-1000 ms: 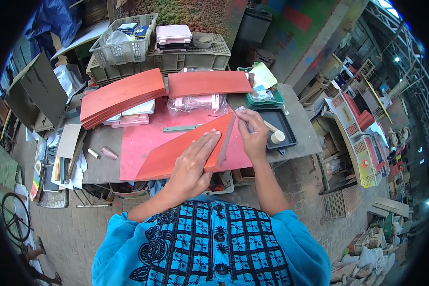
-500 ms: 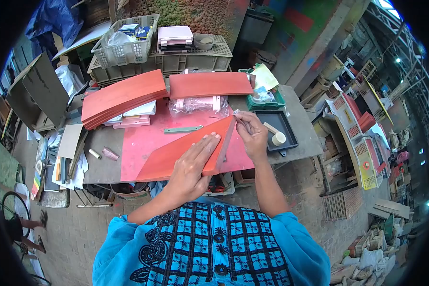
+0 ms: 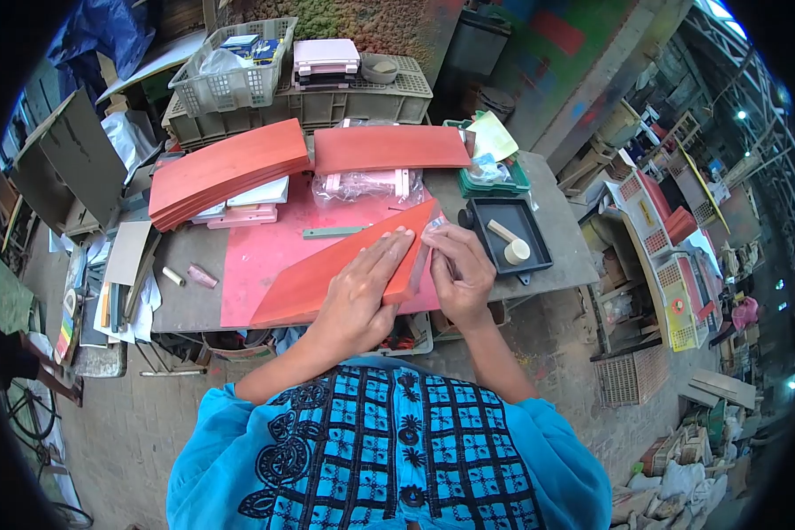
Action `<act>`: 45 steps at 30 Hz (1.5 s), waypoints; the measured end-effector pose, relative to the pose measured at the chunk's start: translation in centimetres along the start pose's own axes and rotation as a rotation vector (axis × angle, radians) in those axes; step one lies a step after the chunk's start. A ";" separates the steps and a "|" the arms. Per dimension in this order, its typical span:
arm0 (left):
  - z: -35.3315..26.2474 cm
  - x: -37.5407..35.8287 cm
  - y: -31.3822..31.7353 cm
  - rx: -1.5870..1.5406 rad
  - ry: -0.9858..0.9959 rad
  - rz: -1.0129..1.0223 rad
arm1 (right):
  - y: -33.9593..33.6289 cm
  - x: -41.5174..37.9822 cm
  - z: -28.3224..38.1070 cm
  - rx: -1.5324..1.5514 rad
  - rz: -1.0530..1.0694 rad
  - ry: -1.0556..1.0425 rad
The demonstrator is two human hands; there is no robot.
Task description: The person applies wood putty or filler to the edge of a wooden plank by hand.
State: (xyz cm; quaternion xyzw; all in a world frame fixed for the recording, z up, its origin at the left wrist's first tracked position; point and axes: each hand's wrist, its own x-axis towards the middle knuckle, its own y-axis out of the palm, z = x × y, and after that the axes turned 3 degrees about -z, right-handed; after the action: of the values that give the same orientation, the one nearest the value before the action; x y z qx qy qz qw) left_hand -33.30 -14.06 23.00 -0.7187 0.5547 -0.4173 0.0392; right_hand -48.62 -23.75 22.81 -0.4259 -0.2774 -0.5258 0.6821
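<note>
A red board [image 3: 305, 283] is tilted up on its edge above the pink sheet [image 3: 243, 256] on the table. Across its face lies my left hand [image 3: 358, 287], fingers together, gripping it near the right end. At that end, my right hand [image 3: 459, 269] is closed in a pinch against the pale, narrow edge of the board. Between its fingertips is a small whitish-grey piece, mostly hidden, whose kind I cannot make out. Behind the board lies a thin green strip [image 3: 334, 232].
Stacked red boards [image 3: 230, 168] and another red board [image 3: 389, 148] lie at the back. A black tray [image 3: 539, 238] with a paint roller [image 3: 514, 250] sits at right, beside a green basket [image 3: 503, 185]. A pink roll [image 3: 201, 276] and a pale cylinder [image 3: 173, 276] lie at left.
My right hand has slid down along the board's end edge, toward me. My left hand still holds the board, which has shifted slightly.
</note>
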 end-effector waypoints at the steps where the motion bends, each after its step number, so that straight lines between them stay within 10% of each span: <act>1: 0.1 0.1 0.2 0.002 -0.006 0.006 | -0.4 -0.1 0.2 -0.008 0.018 -0.019; 45: 1.0 2.4 -0.4 -0.010 -0.003 -0.054 | -2.1 0.8 4.2 0.114 0.086 0.102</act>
State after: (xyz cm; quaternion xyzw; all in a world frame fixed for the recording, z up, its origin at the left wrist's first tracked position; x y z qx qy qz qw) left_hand -32.26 -16.31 23.97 -0.7343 0.5372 -0.4144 0.0250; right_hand -50.10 -20.69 26.13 -0.3702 -0.2533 -0.5005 0.7404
